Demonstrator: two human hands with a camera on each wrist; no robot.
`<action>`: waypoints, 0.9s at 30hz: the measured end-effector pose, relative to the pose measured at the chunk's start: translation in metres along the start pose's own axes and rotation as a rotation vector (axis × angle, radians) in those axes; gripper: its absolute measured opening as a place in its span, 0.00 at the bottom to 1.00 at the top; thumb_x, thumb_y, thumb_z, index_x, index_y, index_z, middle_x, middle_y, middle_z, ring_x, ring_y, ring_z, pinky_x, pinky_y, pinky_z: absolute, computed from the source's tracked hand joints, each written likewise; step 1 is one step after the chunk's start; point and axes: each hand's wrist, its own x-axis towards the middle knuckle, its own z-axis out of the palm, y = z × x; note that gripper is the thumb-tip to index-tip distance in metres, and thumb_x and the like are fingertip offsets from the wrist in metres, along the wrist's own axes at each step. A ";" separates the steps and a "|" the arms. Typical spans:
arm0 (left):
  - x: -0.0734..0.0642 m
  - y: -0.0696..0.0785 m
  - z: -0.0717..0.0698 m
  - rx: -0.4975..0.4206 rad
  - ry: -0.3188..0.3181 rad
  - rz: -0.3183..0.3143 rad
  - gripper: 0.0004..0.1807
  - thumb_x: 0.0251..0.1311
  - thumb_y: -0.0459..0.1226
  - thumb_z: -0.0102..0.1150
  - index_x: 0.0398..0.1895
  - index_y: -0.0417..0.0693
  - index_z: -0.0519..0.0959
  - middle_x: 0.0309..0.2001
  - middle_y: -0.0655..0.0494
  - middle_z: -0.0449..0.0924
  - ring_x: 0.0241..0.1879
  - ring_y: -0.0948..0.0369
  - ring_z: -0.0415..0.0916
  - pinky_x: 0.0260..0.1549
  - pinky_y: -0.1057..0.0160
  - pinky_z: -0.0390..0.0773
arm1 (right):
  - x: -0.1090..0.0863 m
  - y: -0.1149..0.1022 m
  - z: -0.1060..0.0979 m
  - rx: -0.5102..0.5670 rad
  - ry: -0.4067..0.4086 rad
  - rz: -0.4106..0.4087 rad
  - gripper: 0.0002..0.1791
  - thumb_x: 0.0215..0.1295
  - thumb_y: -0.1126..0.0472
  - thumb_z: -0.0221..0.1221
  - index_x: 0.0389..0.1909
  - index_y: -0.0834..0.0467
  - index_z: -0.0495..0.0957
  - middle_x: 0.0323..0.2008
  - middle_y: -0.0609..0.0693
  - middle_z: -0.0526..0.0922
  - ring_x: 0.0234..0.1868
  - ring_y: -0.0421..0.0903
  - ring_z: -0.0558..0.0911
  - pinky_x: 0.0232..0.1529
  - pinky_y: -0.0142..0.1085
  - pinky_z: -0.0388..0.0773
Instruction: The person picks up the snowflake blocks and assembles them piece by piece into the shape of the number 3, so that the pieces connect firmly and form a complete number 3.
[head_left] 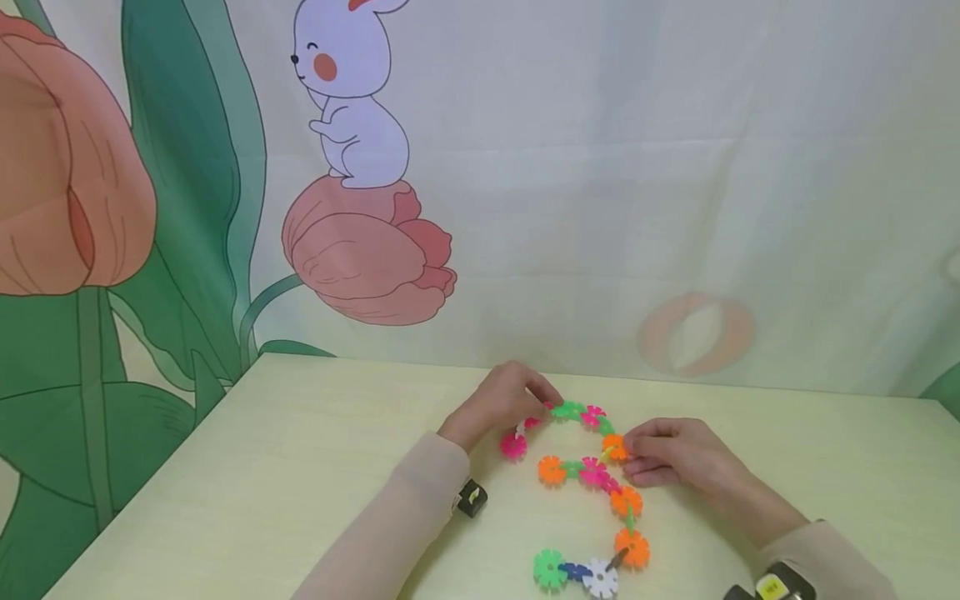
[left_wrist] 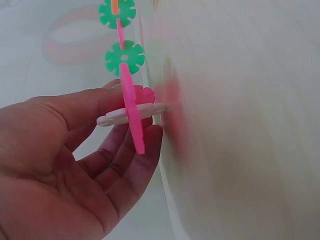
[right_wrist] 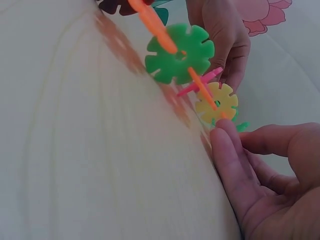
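Observation:
Slotted snowflake discs are joined into a curving chain, like a figure 3, with orange discs (head_left: 632, 549) on its lower bend. My left hand (head_left: 510, 396) grips the upper left end of the chain. In the left wrist view its thumb and fingers close around that end, by a pink disc (left_wrist: 131, 107) crossed with a white disc (left_wrist: 114, 118); part is hidden behind the fingers. My right hand (head_left: 682, 454) pinches an orange disc (head_left: 614, 447) on the upper right bend. Close to those fingertips in the right wrist view is a yellow disc (right_wrist: 224, 100).
The chain's lower end, with a green disc (head_left: 550, 568) and a white one, lies near the front of the pale wooden table (head_left: 262, 467). A curtain (head_left: 562, 208) printed with a rabbit and tulips hangs at the table's back edge. Black wrist cameras sit on both forearms.

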 end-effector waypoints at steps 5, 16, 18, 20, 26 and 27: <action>0.000 -0.001 0.000 0.011 0.006 0.000 0.14 0.63 0.26 0.67 0.42 0.52 0.94 0.41 0.64 0.89 0.46 0.60 0.77 0.45 0.63 0.79 | 0.000 0.000 0.001 -0.011 0.013 0.009 0.16 0.77 0.67 0.59 0.56 0.76 0.76 0.38 0.58 0.89 0.37 0.50 0.90 0.42 0.42 0.89; -0.001 -0.002 -0.003 -0.022 0.001 0.004 0.15 0.64 0.25 0.64 0.42 0.52 0.93 0.43 0.62 0.87 0.28 0.60 0.74 0.22 0.67 0.74 | 0.000 0.001 0.005 -0.036 0.015 -0.014 0.17 0.76 0.66 0.62 0.56 0.76 0.78 0.37 0.57 0.88 0.36 0.51 0.90 0.43 0.42 0.89; -0.002 -0.002 -0.003 -0.028 -0.005 0.011 0.15 0.65 0.24 0.63 0.43 0.52 0.93 0.43 0.62 0.87 0.28 0.61 0.75 0.23 0.67 0.74 | 0.000 0.002 0.006 -0.039 0.023 -0.016 0.17 0.76 0.66 0.62 0.56 0.76 0.78 0.38 0.57 0.88 0.36 0.51 0.90 0.43 0.42 0.89; -0.002 -0.002 -0.003 -0.029 -0.009 0.020 0.16 0.65 0.24 0.63 0.44 0.51 0.93 0.43 0.62 0.87 0.32 0.61 0.76 0.26 0.67 0.76 | 0.000 0.003 0.007 -0.038 0.028 -0.019 0.16 0.76 0.66 0.62 0.55 0.76 0.78 0.38 0.57 0.89 0.37 0.51 0.90 0.43 0.42 0.89; -0.002 -0.004 -0.003 -0.036 -0.013 0.032 0.15 0.64 0.24 0.64 0.45 0.50 0.93 0.42 0.62 0.89 0.38 0.61 0.77 0.31 0.67 0.78 | 0.000 0.003 0.007 -0.023 0.023 -0.021 0.17 0.76 0.65 0.63 0.55 0.75 0.79 0.39 0.57 0.89 0.37 0.50 0.91 0.44 0.41 0.89; -0.003 -0.004 -0.003 -0.042 -0.014 0.030 0.15 0.64 0.24 0.65 0.45 0.50 0.93 0.42 0.62 0.89 0.38 0.61 0.77 0.31 0.67 0.78 | 0.000 0.003 0.007 -0.021 0.020 -0.020 0.17 0.75 0.64 0.63 0.54 0.75 0.79 0.39 0.57 0.89 0.37 0.50 0.91 0.44 0.41 0.89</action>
